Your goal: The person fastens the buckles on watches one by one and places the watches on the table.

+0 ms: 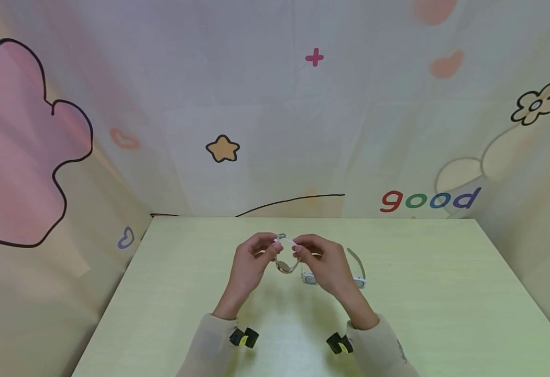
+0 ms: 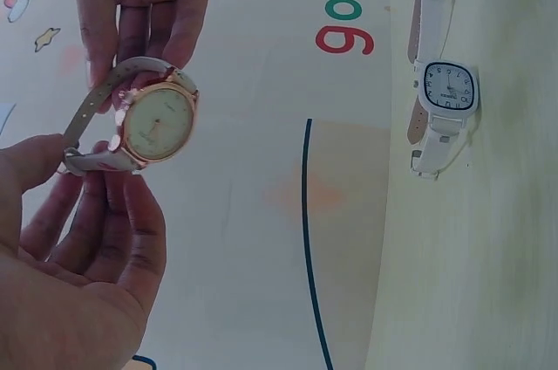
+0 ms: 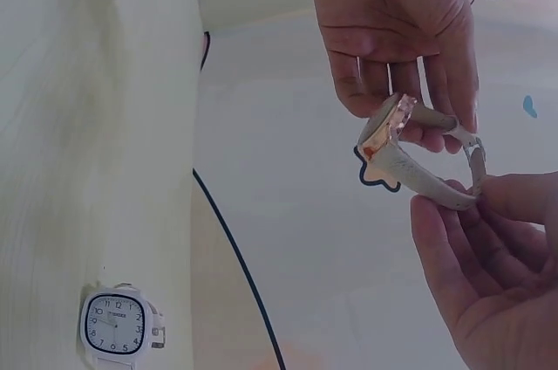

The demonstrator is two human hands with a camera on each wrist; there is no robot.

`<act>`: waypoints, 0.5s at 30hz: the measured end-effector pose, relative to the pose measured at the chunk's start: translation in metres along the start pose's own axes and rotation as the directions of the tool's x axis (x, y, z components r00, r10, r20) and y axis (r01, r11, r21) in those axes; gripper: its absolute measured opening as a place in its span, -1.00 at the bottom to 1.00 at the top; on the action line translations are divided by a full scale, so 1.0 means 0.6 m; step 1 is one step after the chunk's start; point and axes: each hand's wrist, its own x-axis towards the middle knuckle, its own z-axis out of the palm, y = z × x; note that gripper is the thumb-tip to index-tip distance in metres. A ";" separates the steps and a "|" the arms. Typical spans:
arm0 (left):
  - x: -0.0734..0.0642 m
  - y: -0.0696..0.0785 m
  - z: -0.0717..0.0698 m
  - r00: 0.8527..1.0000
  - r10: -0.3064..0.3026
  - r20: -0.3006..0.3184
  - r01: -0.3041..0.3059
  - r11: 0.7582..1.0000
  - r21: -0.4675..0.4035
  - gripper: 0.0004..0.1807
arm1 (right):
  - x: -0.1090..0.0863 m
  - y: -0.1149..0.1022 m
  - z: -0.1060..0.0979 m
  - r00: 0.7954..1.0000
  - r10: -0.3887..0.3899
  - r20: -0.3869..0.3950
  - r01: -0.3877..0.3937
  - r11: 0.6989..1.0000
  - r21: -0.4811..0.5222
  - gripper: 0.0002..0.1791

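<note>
Rose-gold watch | left fingers, right fingers pinch its strap | two white watches on table

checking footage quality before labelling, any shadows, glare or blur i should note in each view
Head view: soft shadows on the table, watch details too small to read; left wrist view: no strong glare on the held watch, though its fine dial markings look soft; right wrist view: rather dim, yet numerals on the white watch are readable.

High head view, wrist closeups, watch shared
</note>
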 end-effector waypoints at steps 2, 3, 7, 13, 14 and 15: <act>0.000 0.000 0.000 1.000 0.006 0.008 -0.006 1.000 0.001 -0.75 | -0.001 -0.002 0.000 1.000 -0.006 -0.007 0.006 1.000 -0.004 -0.79; -0.001 0.000 0.001 1.000 0.006 0.010 -0.006 1.000 0.005 -0.76 | -0.002 -0.002 0.000 1.000 -0.007 -0.009 0.007 1.000 -0.004 -0.80; -0.002 0.000 0.001 1.000 0.006 0.018 -0.006 1.000 0.020 -0.77 | -0.003 -0.004 0.000 1.000 -0.017 -0.018 0.017 1.000 0.000 -0.82; -0.006 -0.001 0.003 1.000 0.003 0.030 -0.004 1.000 0.018 -0.75 | -0.004 -0.004 0.000 0.999 -0.037 -0.027 0.036 0.999 -0.009 -0.82; -0.006 -0.001 0.004 1.000 0.004 0.031 -0.004 1.000 0.018 -0.75 | -0.004 -0.004 0.000 0.999 -0.041 -0.028 0.041 0.999 -0.010 -0.83; -0.007 -0.001 0.004 1.000 0.004 0.031 -0.004 1.000 0.020 -0.75 | -0.004 -0.005 -0.001 0.998 -0.046 -0.029 0.046 0.999 -0.011 -0.84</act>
